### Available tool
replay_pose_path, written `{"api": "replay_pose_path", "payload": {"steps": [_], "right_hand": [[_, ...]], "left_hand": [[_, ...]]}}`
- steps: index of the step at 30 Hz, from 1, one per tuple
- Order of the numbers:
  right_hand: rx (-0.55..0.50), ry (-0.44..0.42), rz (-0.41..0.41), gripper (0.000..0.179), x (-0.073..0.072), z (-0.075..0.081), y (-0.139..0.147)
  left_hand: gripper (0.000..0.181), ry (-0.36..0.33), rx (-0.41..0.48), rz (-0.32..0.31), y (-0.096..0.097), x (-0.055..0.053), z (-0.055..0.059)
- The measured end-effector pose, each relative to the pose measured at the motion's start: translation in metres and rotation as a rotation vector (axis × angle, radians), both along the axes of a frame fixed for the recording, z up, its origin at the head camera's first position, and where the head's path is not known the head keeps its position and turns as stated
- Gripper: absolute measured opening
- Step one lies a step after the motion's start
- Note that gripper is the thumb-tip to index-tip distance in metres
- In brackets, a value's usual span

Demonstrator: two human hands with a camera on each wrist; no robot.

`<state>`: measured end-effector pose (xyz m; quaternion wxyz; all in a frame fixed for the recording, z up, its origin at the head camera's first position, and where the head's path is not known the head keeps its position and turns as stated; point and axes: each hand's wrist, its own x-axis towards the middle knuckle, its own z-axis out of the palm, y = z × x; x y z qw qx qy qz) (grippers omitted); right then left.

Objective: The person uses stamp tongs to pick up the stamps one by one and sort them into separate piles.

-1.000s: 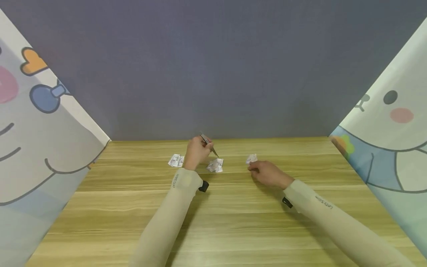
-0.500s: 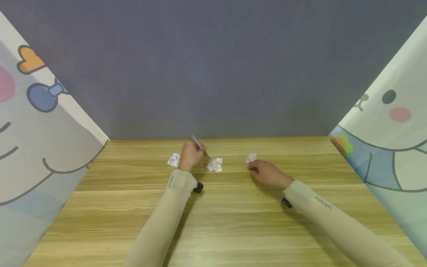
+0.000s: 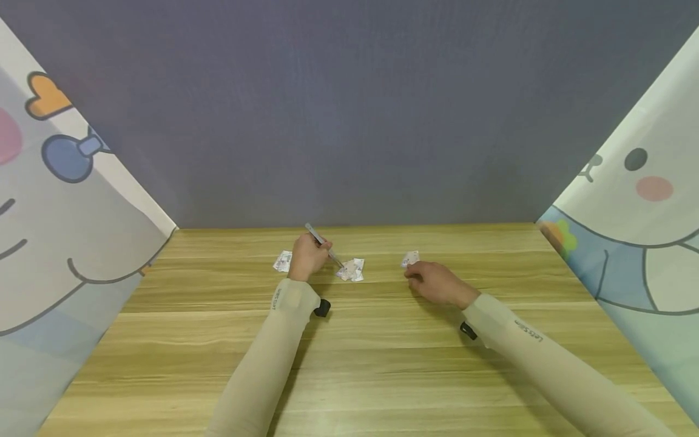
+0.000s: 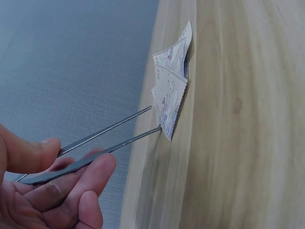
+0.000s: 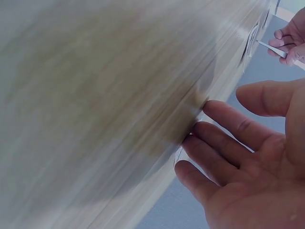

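Observation:
My left hand holds metal tweezers between thumb and fingers, their two prongs spread apart. In the left wrist view the tips are right at the near edge of a small pile of postage stamps with perforated edges, overlapping one another. That middle pile lies on the wooden table. My right hand rests its fingertips on the table at another group of stamps, partly covering it. Its fingers are relaxed, the thumb apart from them in the right wrist view.
A third group of stamps lies left of the left hand, partly behind it. A grey panel rises at the table's far edge. Cartoon-printed panels border both sides.
My left hand has shifted left with the tweezers, whose tips have come down from the pile's upper right to its left side. The right hand stays nearly still.

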<state>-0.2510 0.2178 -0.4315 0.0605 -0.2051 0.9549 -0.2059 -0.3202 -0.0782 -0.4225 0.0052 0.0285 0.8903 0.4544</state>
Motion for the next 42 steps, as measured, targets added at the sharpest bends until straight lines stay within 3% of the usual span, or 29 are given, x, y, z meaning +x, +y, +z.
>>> {"api": "replay_pose_path", "payload": {"steps": [12,27,37,42], "right_hand": [[-0.004,-0.016,0.007,0.029,0.0,0.0,0.002],[-0.046,-0.036,0.0,0.03,0.002,-0.002,0.004],[-0.039,-0.032,0.0,0.03,0.001,-0.005,0.005],[-0.039,-0.022,-0.004,0.03,0.0,-0.007,0.004]], "left_hand": [[0.018,-0.016,0.022,0.022,0.001,-0.003,-0.007],[0.014,-0.031,0.092,0.021,0.008,0.0,-0.002],[0.016,-0.017,0.085,0.0,0.012,0.002,0.001],[0.022,-0.013,0.036,0.014,0.01,0.003,0.001]]}}
